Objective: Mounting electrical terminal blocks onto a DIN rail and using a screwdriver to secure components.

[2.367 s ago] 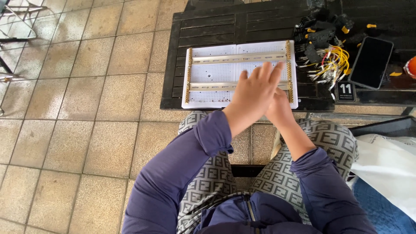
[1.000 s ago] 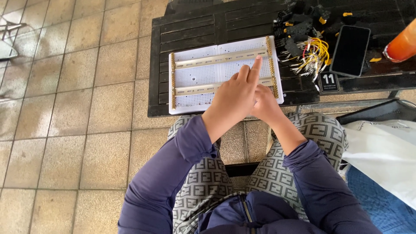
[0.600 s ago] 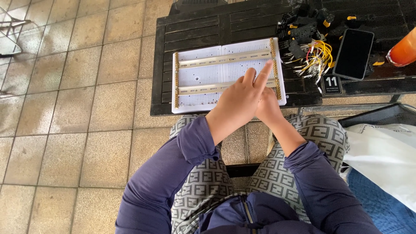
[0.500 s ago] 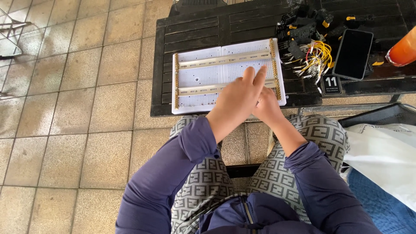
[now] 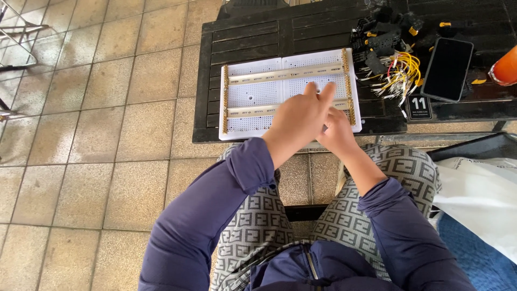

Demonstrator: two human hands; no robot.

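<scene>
Since the frame half a second back, both hands have barely shifted, staying over the near right part of the board, with the left index finger still stretched out toward the far side. I see my left hand [image 5: 299,121] lying over the white perforated rectangular board with brass-coloured rails [image 5: 253,94], its fingers loosely together and pointing far-right, holding nothing that I can make out. My right hand [image 5: 338,129] sits just beside and partly under it, at the board's near right corner; whether its fingers pinch anything I cannot tell, as the left hand covers them. That board rests flat on the black slatted wooden table [image 5: 253,37], close to its near edge. To the right of the board lies a bundle of yellow and white wires with black connectors [image 5: 396,67], then a black smartphone [image 5: 447,69] lying screen up, and a small black number card [image 5: 419,106] near the table's edge. An orange drink glass [image 5: 506,67] stands at the far right.
</scene>
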